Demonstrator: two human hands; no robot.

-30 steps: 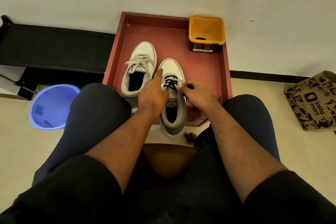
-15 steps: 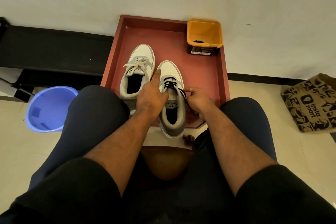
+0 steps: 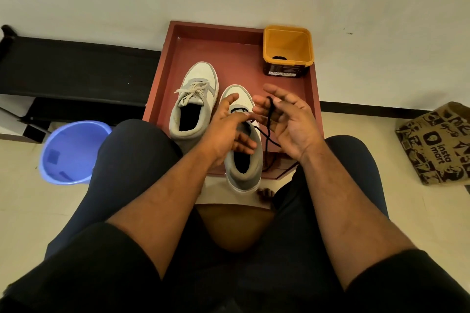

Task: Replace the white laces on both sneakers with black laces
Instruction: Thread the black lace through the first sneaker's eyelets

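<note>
Right hand (image 3: 287,122), raised above the right sneaker (image 3: 243,140), has its fingers loosely bent around the black lace (image 3: 270,119), which runs through them and down to the sneaker's eyelets. Left hand (image 3: 226,132) hovers over the same sneaker with fingers spread and relaxed; whether it touches the lace I cannot tell. That sneaker sits at the near edge of the red tray (image 3: 312,99), heel overhanging it. The left sneaker (image 3: 194,101), just beside it, carries its white lace (image 3: 192,91). A yellow tub (image 3: 288,51) stands in the tray's far right corner. A blue bucket (image 3: 71,152) is on the floor to the left
</note>
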